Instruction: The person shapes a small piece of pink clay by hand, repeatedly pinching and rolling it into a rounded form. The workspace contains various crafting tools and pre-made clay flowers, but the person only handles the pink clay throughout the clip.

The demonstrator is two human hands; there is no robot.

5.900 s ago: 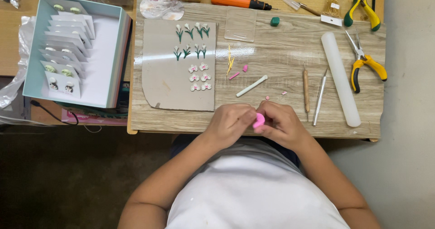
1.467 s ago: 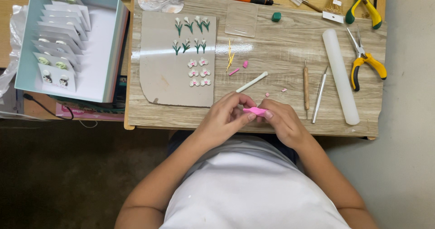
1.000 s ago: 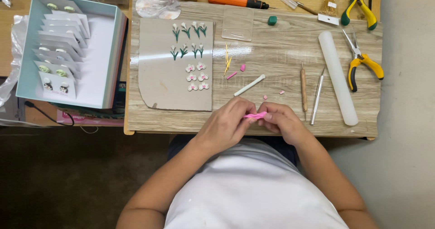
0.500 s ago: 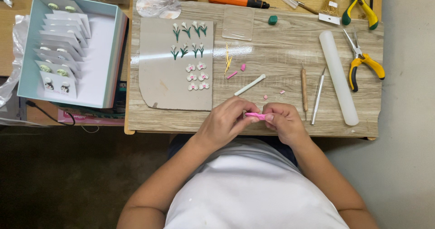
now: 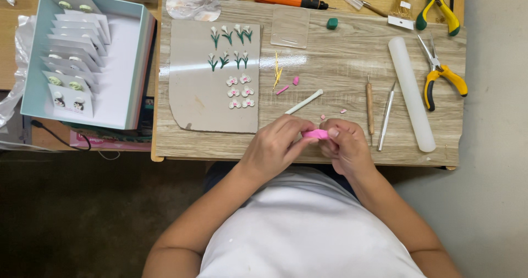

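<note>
Even, fairly bright light falls from above on the tabletop [image 5: 341, 63], which shows sharp and clear. A pale band of glare runs across the grey mat [image 5: 192, 69] and on over the wood grain. Shadows beside the tools are short and soft. The floor [image 5: 71, 217] at lower left lies dim and murky.

— Where's the one camera sitting?

— On the person's head, looking almost straight down. The white shirt fills the bottom of the frame, and the wooden board [image 5: 341, 63] lies flat across the upper half.

— Which way is it facing?

— Away from the body; the board's far edge runs along the top of the frame.

— Close in?

— Middling. Both forearms show, the left hand [image 5: 275, 146] and right hand [image 5: 345, 145] sit near centre, and a pale blue box [image 5: 33, 63] appears at upper left.
</note>
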